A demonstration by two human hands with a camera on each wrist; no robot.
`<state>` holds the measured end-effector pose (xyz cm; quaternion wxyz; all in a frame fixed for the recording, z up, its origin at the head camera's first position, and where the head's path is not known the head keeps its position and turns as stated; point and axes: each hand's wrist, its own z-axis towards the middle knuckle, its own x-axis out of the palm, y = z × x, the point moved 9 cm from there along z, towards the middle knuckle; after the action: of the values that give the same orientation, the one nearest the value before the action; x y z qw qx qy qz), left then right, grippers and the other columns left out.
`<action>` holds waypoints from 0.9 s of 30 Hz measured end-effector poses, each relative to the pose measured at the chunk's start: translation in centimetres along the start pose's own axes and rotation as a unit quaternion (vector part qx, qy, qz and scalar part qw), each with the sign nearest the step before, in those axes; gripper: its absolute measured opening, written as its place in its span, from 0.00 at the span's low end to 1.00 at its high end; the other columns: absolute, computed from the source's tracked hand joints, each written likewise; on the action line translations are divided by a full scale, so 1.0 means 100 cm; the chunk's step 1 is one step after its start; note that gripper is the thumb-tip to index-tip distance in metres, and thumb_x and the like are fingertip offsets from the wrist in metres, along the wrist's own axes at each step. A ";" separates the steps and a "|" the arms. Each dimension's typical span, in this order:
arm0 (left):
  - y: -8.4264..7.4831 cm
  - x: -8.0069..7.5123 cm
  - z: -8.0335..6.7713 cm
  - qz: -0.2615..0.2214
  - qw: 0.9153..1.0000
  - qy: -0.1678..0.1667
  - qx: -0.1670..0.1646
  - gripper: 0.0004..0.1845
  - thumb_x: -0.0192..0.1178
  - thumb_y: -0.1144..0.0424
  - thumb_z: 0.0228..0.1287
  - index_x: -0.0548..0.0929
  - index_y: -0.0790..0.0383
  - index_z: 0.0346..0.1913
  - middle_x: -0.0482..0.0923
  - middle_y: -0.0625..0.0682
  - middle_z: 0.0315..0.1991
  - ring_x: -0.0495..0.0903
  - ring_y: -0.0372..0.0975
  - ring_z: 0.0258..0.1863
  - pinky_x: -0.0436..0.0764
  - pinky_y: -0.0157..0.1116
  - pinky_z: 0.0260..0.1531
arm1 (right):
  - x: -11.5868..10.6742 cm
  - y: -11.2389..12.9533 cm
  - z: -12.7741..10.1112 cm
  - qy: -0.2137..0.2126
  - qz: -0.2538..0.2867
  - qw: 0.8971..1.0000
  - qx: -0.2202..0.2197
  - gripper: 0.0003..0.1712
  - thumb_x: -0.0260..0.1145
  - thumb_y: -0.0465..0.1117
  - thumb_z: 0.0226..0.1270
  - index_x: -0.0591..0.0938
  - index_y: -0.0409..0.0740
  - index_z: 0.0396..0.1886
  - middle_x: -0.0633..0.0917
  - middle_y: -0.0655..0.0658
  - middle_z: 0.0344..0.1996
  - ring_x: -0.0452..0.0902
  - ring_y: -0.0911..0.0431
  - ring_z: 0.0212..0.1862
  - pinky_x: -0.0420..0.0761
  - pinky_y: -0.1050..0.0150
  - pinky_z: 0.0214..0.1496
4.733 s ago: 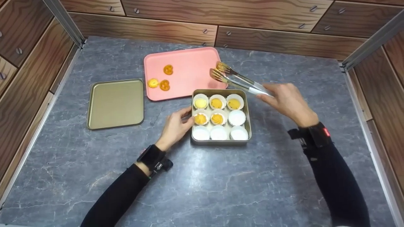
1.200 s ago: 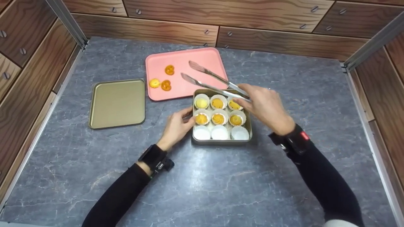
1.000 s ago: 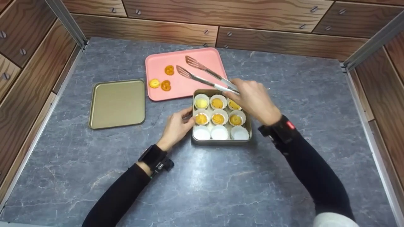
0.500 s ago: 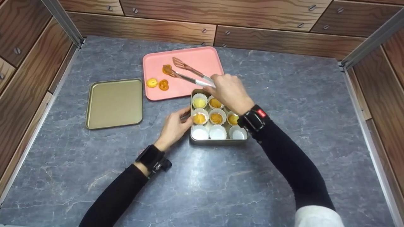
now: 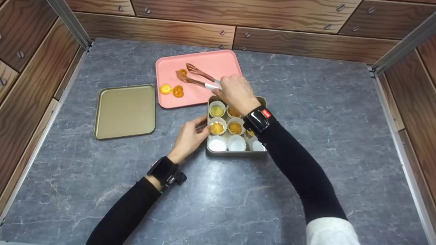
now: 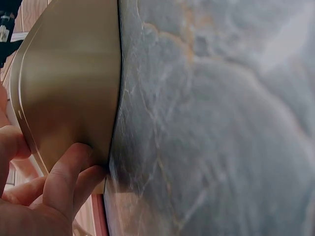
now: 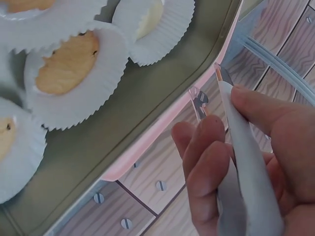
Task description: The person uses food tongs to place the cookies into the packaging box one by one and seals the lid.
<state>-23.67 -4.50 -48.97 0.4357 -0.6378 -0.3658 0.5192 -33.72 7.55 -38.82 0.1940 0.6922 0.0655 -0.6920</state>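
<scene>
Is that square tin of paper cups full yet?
Not full: the tin shows three front paper cups empty and white.

Head view looks down; both wrist views closely share the tin [image 5: 235, 101].
</scene>
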 end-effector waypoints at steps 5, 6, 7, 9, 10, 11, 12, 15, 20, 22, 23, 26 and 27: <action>-0.003 0.000 -0.001 0.007 1.000 -0.002 0.006 0.29 0.62 0.66 0.71 0.72 0.69 0.72 0.75 0.64 0.68 0.85 0.50 0.57 0.86 0.36 0.55 | 0.004 0.005 0.008 -0.005 -0.009 1.000 -0.001 0.24 0.71 0.55 0.71 0.86 0.35 0.37 0.87 0.38 0.30 0.84 0.42 0.32 0.86 0.48 0.36; -0.003 0.000 -0.001 0.008 1.000 -0.001 0.006 0.29 0.62 0.66 0.71 0.72 0.69 0.72 0.75 0.64 0.68 0.85 0.50 0.57 0.86 0.36 0.55 | 0.006 0.007 0.010 -0.004 -0.014 1.000 -0.001 0.24 0.71 0.55 0.71 0.86 0.35 0.38 0.87 0.38 0.30 0.84 0.42 0.33 0.86 0.48 0.37; -0.004 0.000 -0.001 0.009 1.000 0.000 0.006 0.29 0.62 0.66 0.71 0.72 0.69 0.72 0.75 0.64 0.68 0.85 0.49 0.56 0.86 0.36 0.55 | 0.007 0.008 0.011 -0.003 -0.019 1.000 0.000 0.24 0.71 0.55 0.71 0.86 0.35 0.38 0.87 0.38 0.30 0.84 0.42 0.33 0.86 0.48 0.37; -0.004 0.000 -0.001 0.010 1.000 0.001 0.005 0.29 0.62 0.66 0.71 0.72 0.69 0.72 0.75 0.64 0.68 0.85 0.49 0.56 0.86 0.36 0.55 | 0.009 0.008 0.014 0.001 -0.027 1.000 0.004 0.24 0.70 0.55 0.71 0.86 0.36 0.39 0.87 0.38 0.31 0.84 0.42 0.33 0.86 0.49 0.36; -0.003 0.001 -0.001 0.009 1.000 0.003 0.003 0.29 0.62 0.66 0.71 0.71 0.68 0.72 0.75 0.64 0.68 0.85 0.49 0.56 0.86 0.36 0.54 | 0.010 0.009 0.014 0.004 -0.028 1.000 0.007 0.24 0.70 0.55 0.71 0.86 0.36 0.39 0.87 0.38 0.31 0.84 0.42 0.33 0.86 0.49 0.36; -0.003 0.001 -0.001 0.007 1.000 0.004 0.001 0.29 0.62 0.66 0.71 0.71 0.68 0.72 0.75 0.64 0.68 0.85 0.48 0.56 0.86 0.36 0.54 | 0.011 0.009 0.015 0.006 -0.029 1.000 0.008 0.23 0.70 0.55 0.71 0.86 0.36 0.39 0.87 0.38 0.31 0.84 0.42 0.33 0.86 0.49 0.37; -0.003 0.001 -0.001 0.005 1.000 0.005 0.001 0.29 0.62 0.66 0.71 0.71 0.69 0.72 0.74 0.64 0.68 0.85 0.48 0.56 0.86 0.36 0.54 | 0.011 0.009 0.015 0.006 -0.028 1.000 0.009 0.23 0.70 0.55 0.71 0.87 0.36 0.39 0.87 0.38 0.31 0.84 0.42 0.33 0.86 0.49 0.36; -0.004 0.000 -0.001 0.004 1.000 0.003 0.004 0.29 0.62 0.67 0.71 0.71 0.69 0.72 0.74 0.63 0.69 0.84 0.49 0.57 0.86 0.36 0.54 | 0.011 0.008 0.015 0.007 -0.021 1.000 0.005 0.22 0.70 0.54 0.72 0.87 0.37 0.37 0.87 0.38 0.31 0.84 0.43 0.33 0.86 0.49 0.36; -0.003 0.001 -0.001 0.009 1.000 0.002 0.006 0.29 0.62 0.67 0.70 0.71 0.69 0.72 0.74 0.63 0.69 0.83 0.50 0.59 0.85 0.36 0.56 | 0.008 -0.004 0.010 0.024 -0.007 1.000 0.015 0.21 0.69 0.52 0.73 0.87 0.36 0.39 0.87 0.39 0.31 0.83 0.45 0.32 0.87 0.51 0.35; -0.002 0.001 -0.001 0.007 1.000 0.002 0.002 0.29 0.62 0.67 0.70 0.71 0.69 0.72 0.74 0.63 0.69 0.83 0.50 0.60 0.85 0.37 0.56 | 0.007 -0.013 0.007 0.036 -0.004 0.999 0.027 0.21 0.69 0.53 0.73 0.87 0.36 0.42 0.87 0.39 0.32 0.82 0.45 0.32 0.87 0.51 0.35; -0.002 0.001 -0.001 0.004 1.000 0.002 0.000 0.29 0.62 0.67 0.70 0.71 0.69 0.72 0.74 0.63 0.68 0.83 0.50 0.60 0.85 0.37 0.56 | 0.006 -0.018 0.006 0.041 -0.005 0.999 0.033 0.21 0.69 0.53 0.73 0.87 0.36 0.43 0.86 0.39 0.32 0.82 0.45 0.32 0.87 0.52 0.35; -0.001 0.000 -0.001 -0.001 1.000 -0.002 -0.001 0.28 0.62 0.67 0.70 0.72 0.69 0.72 0.75 0.64 0.68 0.83 0.51 0.59 0.85 0.36 0.56 | 0.003 -0.031 0.000 0.048 -0.003 0.998 0.039 0.22 0.69 0.53 0.73 0.87 0.36 0.46 0.86 0.38 0.32 0.82 0.45 0.31 0.87 0.52 0.34; -0.001 0.000 -0.001 0.001 1.000 -0.004 0.002 0.28 0.62 0.67 0.70 0.72 0.69 0.72 0.76 0.64 0.67 0.84 0.51 0.58 0.85 0.36 0.56 | 0.002 -0.035 -0.003 0.049 -0.002 0.998 0.037 0.22 0.69 0.52 0.73 0.86 0.35 0.47 0.86 0.38 0.31 0.82 0.45 0.31 0.86 0.53 0.33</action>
<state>-23.58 -4.50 -48.82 0.4349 -0.6355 -0.3660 0.5225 -34.71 10.80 -39.65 0.1637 0.7320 0.0507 -0.6594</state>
